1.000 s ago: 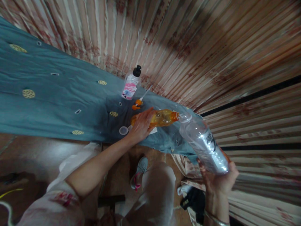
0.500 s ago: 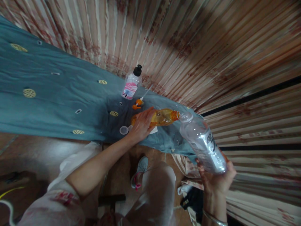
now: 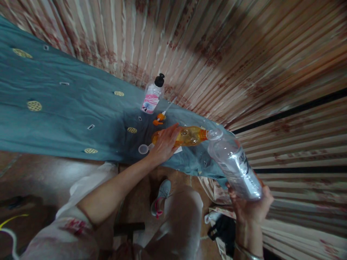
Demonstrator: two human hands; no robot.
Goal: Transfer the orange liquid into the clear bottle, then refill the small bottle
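Head view: which way do the two bottles lie from the hands?

The orange bottle (image 3: pixel 192 136) sticks out to the right of the left hand (image 3: pixel 163 146), lying nearly sideways. The clear bottle (image 3: pixel 230 157) slants up and left from the right hand (image 3: pixel 252 206), so its mouth comes to the orange one's neck. I can't tell if the two mouths touch or just sit very close.

Which hand is nearer to where they meet?

The left one, a bit. The right hand is way back by the clear bottle's bottom.

Are the fingers spread wide?

No. The left ones curl over the orange bottle's fat part, and the right ones wrap the clear bottle's bottom end. How hard they squeeze, I can't tell.

What do things look like?

Both bottles are shiny, see-through plastic with skinny necks. The clear one has round shoulders. Just past the left hand lies an orange pump (image 3: pixel 158 119) with a thin straw, and beyond it a pink-label bottle (image 3: pixel 151 101). Left of that hand is a little round cap (image 3: pixel 143 149), on soft, wrinkly blue-green cloth (image 3: pixel 67 122).
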